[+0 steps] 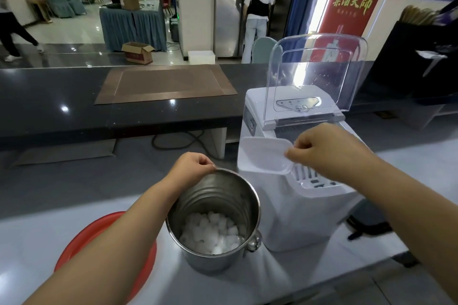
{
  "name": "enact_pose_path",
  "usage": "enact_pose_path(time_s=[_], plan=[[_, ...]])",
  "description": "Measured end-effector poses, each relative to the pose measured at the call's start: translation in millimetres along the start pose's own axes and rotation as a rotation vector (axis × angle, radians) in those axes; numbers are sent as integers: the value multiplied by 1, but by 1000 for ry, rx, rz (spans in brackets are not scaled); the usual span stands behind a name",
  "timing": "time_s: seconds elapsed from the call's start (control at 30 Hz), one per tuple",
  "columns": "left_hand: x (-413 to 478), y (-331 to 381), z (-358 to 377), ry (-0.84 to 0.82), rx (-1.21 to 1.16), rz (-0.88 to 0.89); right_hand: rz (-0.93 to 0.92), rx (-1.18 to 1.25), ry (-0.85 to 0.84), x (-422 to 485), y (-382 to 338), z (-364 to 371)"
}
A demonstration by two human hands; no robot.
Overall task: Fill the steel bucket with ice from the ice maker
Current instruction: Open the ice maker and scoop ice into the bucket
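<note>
A steel bucket (215, 195) stands on the white counter, its bottom covered with ice cubes (213, 233). My left hand (192, 168) grips the bucket's far rim. To its right stands the white ice maker (292, 210) with its clear lid (317, 74) swung up. My right hand (324, 148) pinches the handle end of a translucent plastic scoop (262, 153), held over the ice maker's left edge, above and right of the bucket. No ice shows in the scoop.
A red round tray (81, 238) lies under my left forearm. A brown mat (166, 84) rests on the dark raised counter (49, 101) behind. A person (257, 7) stands at steel fridges in the background. Black objects sit at the far right.
</note>
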State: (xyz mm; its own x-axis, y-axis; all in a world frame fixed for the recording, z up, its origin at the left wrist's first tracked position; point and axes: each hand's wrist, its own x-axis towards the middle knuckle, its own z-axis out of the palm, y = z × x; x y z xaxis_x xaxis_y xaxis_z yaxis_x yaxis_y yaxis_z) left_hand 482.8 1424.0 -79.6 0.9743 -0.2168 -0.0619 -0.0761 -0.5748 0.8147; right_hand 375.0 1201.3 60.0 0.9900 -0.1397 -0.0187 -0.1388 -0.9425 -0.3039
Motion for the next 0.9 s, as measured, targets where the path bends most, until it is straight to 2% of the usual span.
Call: enact_pose_path(time_s=[0.1, 0.23, 0.47, 0.7, 0.9], plan=[[2, 0, 1, 10, 32, -9, 65, 47, 37, 11, 32, -17], [6, -2, 4, 24, 43, -19, 182, -116, 127, 25, 73, -28], [9, -5, 5, 30, 12, -36, 301, -508, 7, 38, 101, -30], [7, -4, 8, 56, 42, -24, 160, -949, 4, 41, 83, -10], [5, -3, 9, 72, 104, -4, 75, -1088, -31, 46, 70, -6]])
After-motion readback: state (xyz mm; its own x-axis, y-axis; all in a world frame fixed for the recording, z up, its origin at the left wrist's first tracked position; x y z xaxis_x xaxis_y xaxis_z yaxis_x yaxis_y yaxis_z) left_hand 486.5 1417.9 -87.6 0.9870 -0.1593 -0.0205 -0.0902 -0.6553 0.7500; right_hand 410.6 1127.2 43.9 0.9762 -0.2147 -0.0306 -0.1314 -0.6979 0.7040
